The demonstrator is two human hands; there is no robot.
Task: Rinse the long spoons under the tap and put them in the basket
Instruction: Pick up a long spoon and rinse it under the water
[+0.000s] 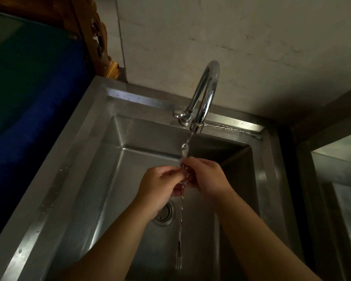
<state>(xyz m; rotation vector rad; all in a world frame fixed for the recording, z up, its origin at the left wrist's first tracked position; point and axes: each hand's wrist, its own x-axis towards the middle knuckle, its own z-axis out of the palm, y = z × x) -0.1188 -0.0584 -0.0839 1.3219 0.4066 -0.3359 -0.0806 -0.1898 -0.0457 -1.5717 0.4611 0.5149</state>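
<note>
A: Where is the long spoon (182, 201) relative to the tap (203, 94)?

B: Right beneath the tap's spout. Its bowl sits just under the outlet, and the twisted handle runs down from there over the sink (85, 159), ending in a small fork-like tip well below the tap. A thin stream seems to run from the spout onto the bowl, though the light is dim and I can't be sure how strong the flow is.

A: And the hands?

B: Both are under the tap, a little below the bowl. The left hand (162, 183) has its fingers curled closed around the handle's upper part; the right hand (208, 177) pinches the same stretch from the other side, fingertips pressed to the metal. They touch each other around the handle.

A: So which step is this?

B: I judge it's the rinsing step: the spoon is held in the water, not yet put away. Only one spoon shows clearly; whether more are in the grip, I cannot tell.

A: What next?

B: Probably rubbing along the handle, then carrying it away from the tap to the basket, which isn't visible here. The wet, thin handle calls for a firm grip.
</note>
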